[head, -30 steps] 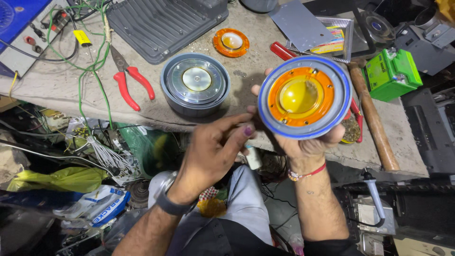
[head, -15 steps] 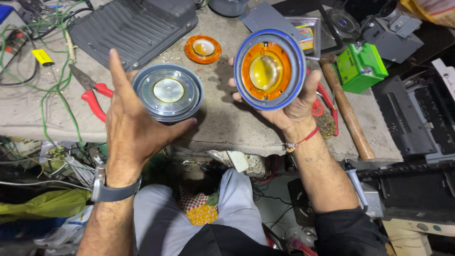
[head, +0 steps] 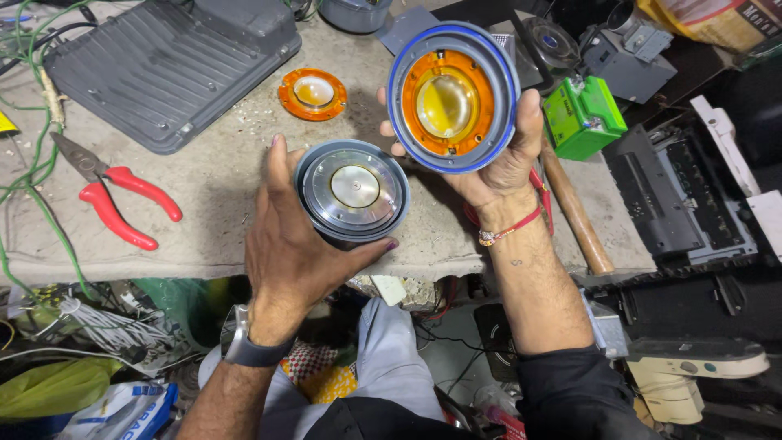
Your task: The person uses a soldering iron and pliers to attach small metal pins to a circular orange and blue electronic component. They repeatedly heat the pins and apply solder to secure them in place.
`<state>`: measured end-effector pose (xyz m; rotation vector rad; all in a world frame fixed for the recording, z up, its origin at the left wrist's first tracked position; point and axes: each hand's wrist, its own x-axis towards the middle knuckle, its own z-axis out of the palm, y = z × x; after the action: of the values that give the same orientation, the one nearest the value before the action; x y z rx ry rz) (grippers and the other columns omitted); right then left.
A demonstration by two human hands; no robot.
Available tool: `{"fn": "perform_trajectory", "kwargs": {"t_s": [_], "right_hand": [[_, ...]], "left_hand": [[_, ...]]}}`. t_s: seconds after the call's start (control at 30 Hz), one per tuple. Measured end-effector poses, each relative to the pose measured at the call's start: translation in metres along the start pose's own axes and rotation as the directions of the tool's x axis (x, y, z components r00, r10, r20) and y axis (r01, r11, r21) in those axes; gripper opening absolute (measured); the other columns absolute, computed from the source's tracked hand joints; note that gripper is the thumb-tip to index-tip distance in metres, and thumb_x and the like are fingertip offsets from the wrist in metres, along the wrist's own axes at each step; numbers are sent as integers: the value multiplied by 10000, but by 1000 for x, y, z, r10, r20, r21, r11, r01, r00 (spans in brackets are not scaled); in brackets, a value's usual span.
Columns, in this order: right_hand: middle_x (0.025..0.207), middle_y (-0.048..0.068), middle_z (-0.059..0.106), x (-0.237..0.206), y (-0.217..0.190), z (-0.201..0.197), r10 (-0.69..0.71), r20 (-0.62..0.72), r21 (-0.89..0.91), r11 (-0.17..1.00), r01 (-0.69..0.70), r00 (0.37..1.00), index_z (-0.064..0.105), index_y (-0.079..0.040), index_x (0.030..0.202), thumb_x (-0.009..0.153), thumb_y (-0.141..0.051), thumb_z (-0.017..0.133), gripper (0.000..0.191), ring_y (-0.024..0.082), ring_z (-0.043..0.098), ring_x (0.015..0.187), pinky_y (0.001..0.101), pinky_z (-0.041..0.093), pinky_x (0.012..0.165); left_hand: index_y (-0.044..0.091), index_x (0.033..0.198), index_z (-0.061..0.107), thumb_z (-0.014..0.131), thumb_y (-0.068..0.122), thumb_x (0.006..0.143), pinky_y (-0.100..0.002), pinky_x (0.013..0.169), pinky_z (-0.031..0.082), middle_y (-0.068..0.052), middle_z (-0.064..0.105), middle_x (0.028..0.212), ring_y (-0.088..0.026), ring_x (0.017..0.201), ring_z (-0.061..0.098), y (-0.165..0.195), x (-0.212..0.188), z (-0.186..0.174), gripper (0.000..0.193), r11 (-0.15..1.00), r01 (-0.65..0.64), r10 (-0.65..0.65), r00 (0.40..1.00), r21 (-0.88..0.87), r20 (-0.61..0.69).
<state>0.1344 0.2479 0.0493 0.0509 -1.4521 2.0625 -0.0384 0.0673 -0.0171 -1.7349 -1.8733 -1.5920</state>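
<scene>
1. The left hand (head: 297,244) is wrapping its fingers and thumb around a grey round metal unit (head: 352,192), which is sitting near the workbench's (head: 212,204) front edge with its flat silver face turned upward and its axis roughly upright.
2. The right hand (head: 497,159) is cupping a blue-rimmed disc (head: 452,96) with an orange ring and a yellowish dome, tilting its face up toward the camera above the bench.
3. An orange ring (head: 313,93) is lying behind the metal unit.
4. Red-handled pliers (head: 110,195) are lying toward the left edge, a ribbed grey housing (head: 163,69) toward the back.
5. A wooden handle (head: 574,208) and a green box (head: 582,118) are lying at the right edge.
</scene>
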Motion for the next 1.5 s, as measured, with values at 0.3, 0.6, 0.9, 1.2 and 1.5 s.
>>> {"fn": "perform_trajectory", "kwargs": {"t_s": [0.3,0.6,0.9,1.2,1.5], "right_hand": [[1500,389,430,9,4,7,47,-12,12,999,-47,999,371,-42,1597,833,-720,752,1090,486,592,1245,531,570,950],[1480,377,454,11,4,9,71,-8,-23,997,-72,997,378,-24,1594,847,-713,747,1081,532,549,1274,571,541,983],[1463,264,504,12,7,2,49,-2,-7,999,-49,999,417,-45,1571,876,-673,740,992,530,531,1332,650,525,996],[1462,239,517,9,10,-8,46,-34,3,999,-46,998,433,-48,1556,904,-662,729,944,496,581,1232,677,510,996],[1537,224,477,12,11,-9,56,-22,49,997,-54,998,419,-75,1564,872,-682,726,970,521,496,1358,730,473,1012]], "left_hand": [[-34,1545,2,995,470,585,-507,1013,520,-323,494,1452,-487,1293,552,-12,-9,-9,1470,997,-69,69,997,17,31],[-97,1529,164,955,495,610,-493,974,527,-339,511,1415,-484,1248,580,-12,-9,-13,1349,999,-36,35,998,11,55],[-110,1510,229,940,505,632,-491,968,532,-336,531,1387,-463,1222,595,-10,-9,-14,1286,998,-47,45,997,29,59],[-112,1516,207,931,503,655,-490,961,537,-344,537,1376,-456,1212,604,-11,-9,-13,1281,998,-48,47,998,29,52],[-95,1521,192,928,503,652,-496,958,534,-333,537,1377,-461,1213,599,-12,-10,-12,1287,1000,-25,24,998,18,65]]}}
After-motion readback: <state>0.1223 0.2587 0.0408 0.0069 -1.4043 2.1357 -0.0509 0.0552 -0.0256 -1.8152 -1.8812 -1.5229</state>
